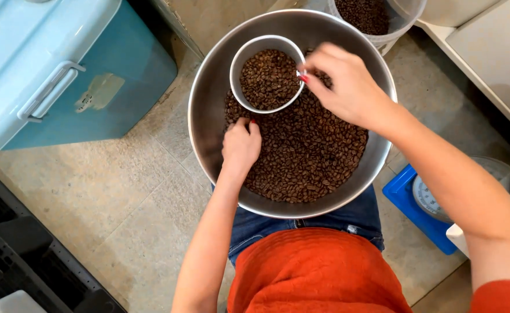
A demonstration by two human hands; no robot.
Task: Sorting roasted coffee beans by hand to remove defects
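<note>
A large round metal bowl (208,87) full of brown coffee beans (307,150) rests over my lap. Inside it, at the upper left, sits a small white-rimmed cup (242,58) heaped with beans. My right hand (347,87) pinches the cup's right rim with thumb and fingers. My left hand (240,145) is curled into the beans just below the cup, its fingertips buried among them.
A light blue plastic bin with a lid and latch (52,75) stands at the left. A clear tub of beans (376,17) is behind the bowl. A blue kitchen scale (423,203) sits on the stone floor at right, a black crate (23,261) at lower left.
</note>
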